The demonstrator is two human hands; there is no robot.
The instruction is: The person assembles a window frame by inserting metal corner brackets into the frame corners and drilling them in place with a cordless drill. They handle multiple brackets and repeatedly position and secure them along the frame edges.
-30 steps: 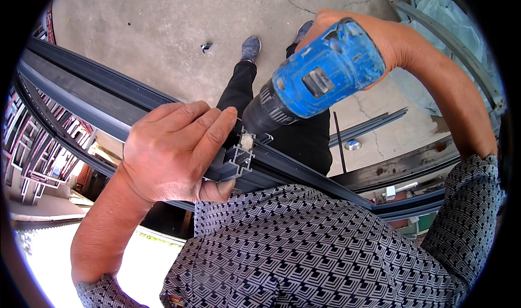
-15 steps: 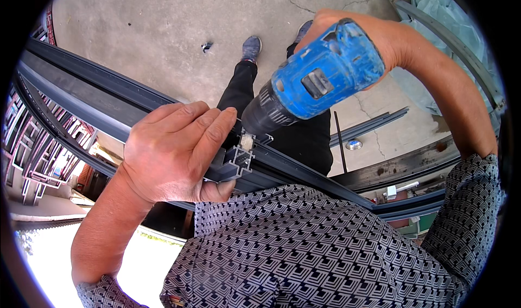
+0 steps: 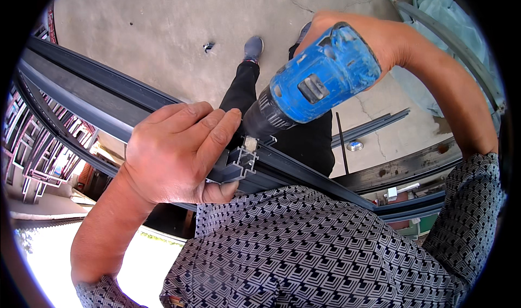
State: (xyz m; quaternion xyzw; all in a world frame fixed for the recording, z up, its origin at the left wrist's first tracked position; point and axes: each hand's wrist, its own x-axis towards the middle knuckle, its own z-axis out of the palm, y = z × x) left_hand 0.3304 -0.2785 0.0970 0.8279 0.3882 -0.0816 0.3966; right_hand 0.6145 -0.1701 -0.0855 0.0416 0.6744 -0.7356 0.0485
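Note:
A scuffed blue cordless drill [image 3: 324, 74] is gripped by my right hand [image 3: 374, 37], whose fingers are mostly behind the drill's body. It slants down to the left, its black chuck [image 3: 263, 117] right above the end of a dark grey metal profile [image 3: 240, 164]. Whether a bit touches the profile is hidden. My left hand [image 3: 172, 148] clamps this profile, fingers over the top and thumb underneath. The profile's cut end shows a bare metal, stepped cross-section. A small pale block [image 3: 250, 144] sits in its channel, just below the chuck.
Long dark profiles [image 3: 100, 77] run from upper left past my left hand. Many stacked profiles [image 3: 43, 151] lie at far left. On the concrete floor [image 3: 157, 31] are loose strips [image 3: 374, 128] and a small round shiny object [image 3: 355, 146]. Clear plastic sheeting [image 3: 445, 15] hangs at upper right.
The drill has tilted slightly and shifted a little left and down. My left hand and the profile have moved very slightly right in the picture, grip unchanged.

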